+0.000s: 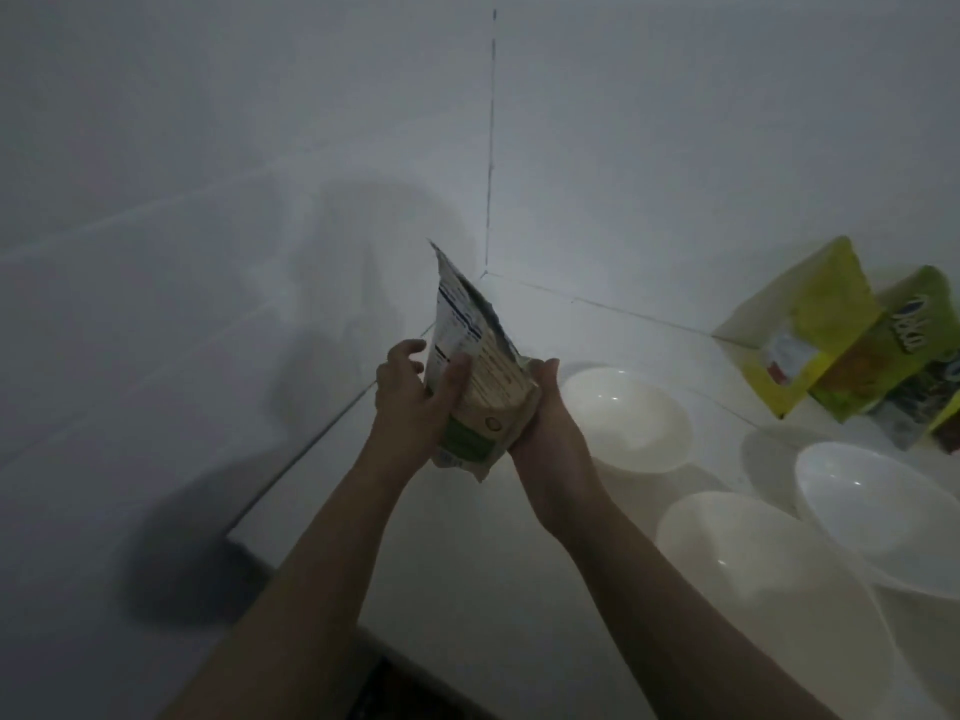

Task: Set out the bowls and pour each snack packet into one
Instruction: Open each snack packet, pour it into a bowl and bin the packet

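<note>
Snack packet (470, 366) gripped upright by left hand (410, 392) and right hand (540, 407), beside 3 bowls (626, 413).

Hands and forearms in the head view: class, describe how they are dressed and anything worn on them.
Both forearms are bare up to the frame's lower edge; no sleeve shows. The left hand and right hand wear no gloves. No watch, bracelet or ring is visible, though the dim light could hide small items.
</note>
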A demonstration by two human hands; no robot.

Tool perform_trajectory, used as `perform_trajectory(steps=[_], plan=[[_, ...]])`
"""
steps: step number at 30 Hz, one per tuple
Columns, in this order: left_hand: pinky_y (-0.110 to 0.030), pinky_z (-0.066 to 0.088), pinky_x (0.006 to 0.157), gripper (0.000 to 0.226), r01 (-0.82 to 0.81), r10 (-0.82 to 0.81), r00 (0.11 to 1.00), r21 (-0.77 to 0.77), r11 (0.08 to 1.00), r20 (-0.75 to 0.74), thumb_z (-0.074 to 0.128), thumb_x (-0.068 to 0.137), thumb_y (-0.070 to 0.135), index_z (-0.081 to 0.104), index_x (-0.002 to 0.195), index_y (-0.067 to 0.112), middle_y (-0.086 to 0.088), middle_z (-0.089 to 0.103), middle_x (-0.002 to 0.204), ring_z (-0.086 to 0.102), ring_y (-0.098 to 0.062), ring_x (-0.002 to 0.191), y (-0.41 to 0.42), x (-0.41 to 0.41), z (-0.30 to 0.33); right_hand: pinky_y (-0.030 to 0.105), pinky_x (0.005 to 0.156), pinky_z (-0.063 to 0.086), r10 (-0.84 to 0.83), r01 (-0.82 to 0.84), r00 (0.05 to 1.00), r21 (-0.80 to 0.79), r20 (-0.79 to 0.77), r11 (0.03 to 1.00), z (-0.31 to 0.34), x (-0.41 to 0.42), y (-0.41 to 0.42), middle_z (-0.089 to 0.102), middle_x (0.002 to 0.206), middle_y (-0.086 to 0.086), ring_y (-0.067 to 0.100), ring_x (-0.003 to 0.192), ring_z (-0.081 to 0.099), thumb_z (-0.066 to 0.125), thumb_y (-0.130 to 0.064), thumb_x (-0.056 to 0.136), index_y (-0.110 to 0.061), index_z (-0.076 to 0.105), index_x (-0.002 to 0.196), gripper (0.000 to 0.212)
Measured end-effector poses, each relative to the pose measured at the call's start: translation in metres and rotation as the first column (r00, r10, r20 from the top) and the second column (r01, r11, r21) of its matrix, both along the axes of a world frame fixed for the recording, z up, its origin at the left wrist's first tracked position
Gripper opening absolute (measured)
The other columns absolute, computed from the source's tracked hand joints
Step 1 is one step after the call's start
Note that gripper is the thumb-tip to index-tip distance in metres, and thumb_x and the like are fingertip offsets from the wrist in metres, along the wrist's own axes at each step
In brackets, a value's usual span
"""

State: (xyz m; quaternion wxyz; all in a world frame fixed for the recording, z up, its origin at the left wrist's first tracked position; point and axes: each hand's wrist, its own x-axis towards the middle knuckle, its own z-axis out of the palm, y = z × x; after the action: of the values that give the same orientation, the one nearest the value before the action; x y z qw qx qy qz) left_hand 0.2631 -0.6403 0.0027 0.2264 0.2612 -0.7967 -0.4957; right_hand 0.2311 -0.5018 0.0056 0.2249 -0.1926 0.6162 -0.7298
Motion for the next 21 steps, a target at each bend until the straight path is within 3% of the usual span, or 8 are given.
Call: perform_trajectory(steps=[2,4,5,7,9,12,17,21], plan=[[-0.028,0.052,0.083,0.052,0.062,-0.056,0.997,0.120,0.991,-0.054,0.048,0.090,0.060,0.043,0.127,0.024,-0.004,0.049,0.127,0.055,-0.019,0.111,0.005,0.013,-0.004,0.047,0.105,0.046,0.034,-0.033,0.999,0.030,-0.020,0.999,-0.008,0.013,-0.005,0.061,0.129,-0.007,0.010,0.123,0.056,0.032,-0.060,0.099,-0.024,0.057,0.120,0.048],[-0.025,0.049,0.085,0.023,0.114,-0.093,0.989,0.200,0.973,-0.110,0.043,0.096,0.050,0.046,0.114,0.035,0.000,0.052,0.124,0.056,-0.017,0.113,0.009,0.017,-0.007,0.042,0.111,0.041,0.051,-0.050,0.998,0.033,-0.026,0.998,-0.014,0.021,-0.008,0.057,0.123,-0.027,-0.010,0.117,0.053,0.030,-0.050,0.104,-0.025,0.054,0.121,0.039],[-0.024,0.048,0.086,0.022,0.127,-0.103,0.987,0.219,0.967,-0.120,0.041,0.096,0.052,0.047,0.112,0.037,0.000,0.053,0.122,0.055,-0.019,0.114,0.011,0.019,-0.006,0.037,0.112,0.039,0.069,-0.067,0.997,0.037,-0.045,0.997,-0.015,0.025,-0.008,0.055,0.120,-0.035,-0.016,0.114,0.051,0.028,-0.050,0.103,-0.028,0.052,0.123,0.038],[-0.027,0.050,0.087,0.056,0.114,-0.084,0.989,0.275,0.955,-0.118,0.041,0.084,0.072,0.053,0.117,0.029,-0.003,0.057,0.119,0.055,-0.026,0.119,0.013,0.024,-0.007,0.024,0.107,0.040,0.107,-0.101,0.989,0.063,-0.104,0.993,-0.019,0.031,-0.009,0.052,0.114,-0.043,-0.020,0.113,0.048,0.025,-0.052,0.100,-0.039,0.046,0.123,0.034],[-0.038,0.050,0.097,0.091,0.144,-0.092,0.983,0.357,0.923,-0.158,0.040,0.066,0.089,0.050,0.131,0.026,-0.002,0.056,0.129,0.055,-0.020,0.122,0.013,0.031,-0.012,0.007,0.095,0.040,0.143,-0.132,0.978,0.080,-0.154,0.988,-0.021,0.036,-0.009,0.046,0.117,-0.045,-0.023,0.112,0.045,0.025,-0.046,0.102,-0.046,0.039,0.125,0.027],[-0.043,0.044,0.106,0.096,0.230,-0.142,0.960,0.387,0.893,-0.244,0.050,0.056,0.093,0.048,0.131,0.034,0.005,0.054,0.133,0.054,-0.011,0.122,0.016,0.045,-0.014,-0.003,0.087,0.037,0.186,-0.166,0.946,0.095,-0.267,0.982,-0.027,0.041,-0.008,0.035,0.137,-0.030,-0.030,0.114,0.038,0.027,-0.030,0.106,-0.037,0.030,0.143,0.038],[-0.047,0.039,0.111,0.101,0.296,-0.226,0.941,0.294,0.909,-0.250,0.047,0.065,0.089,0.035,0.146,0.030,0.006,0.045,0.146,0.046,-0.013,0.133,0.018,0.057,-0.003,-0.001,0.097,0.031,0.224,-0.185,0.893,0.137,-0.390,0.973,-0.026,0.040,-0.010,0.015,0.162,-0.012,-0.002,0.143,0.024,0.028,-0.030,0.106,-0.045,0.018,0.149,0.047],[-0.050,0.028,0.117,0.086,0.306,-0.262,0.944,0.235,0.922,-0.201,0.047,0.080,0.073,0.025,0.152,0.030,0.007,0.032,0.156,0.032,-0.014,0.143,0.013,0.054,0.006,0.023,0.116,0.028,0.231,-0.165,0.870,0.184,-0.435,0.969,-0.026,0.025,-0.012,0.016,0.162,-0.014,0.006,0.148,0.021,0.033,-0.034,0.106,-0.043,0.013,0.153,0.052]])
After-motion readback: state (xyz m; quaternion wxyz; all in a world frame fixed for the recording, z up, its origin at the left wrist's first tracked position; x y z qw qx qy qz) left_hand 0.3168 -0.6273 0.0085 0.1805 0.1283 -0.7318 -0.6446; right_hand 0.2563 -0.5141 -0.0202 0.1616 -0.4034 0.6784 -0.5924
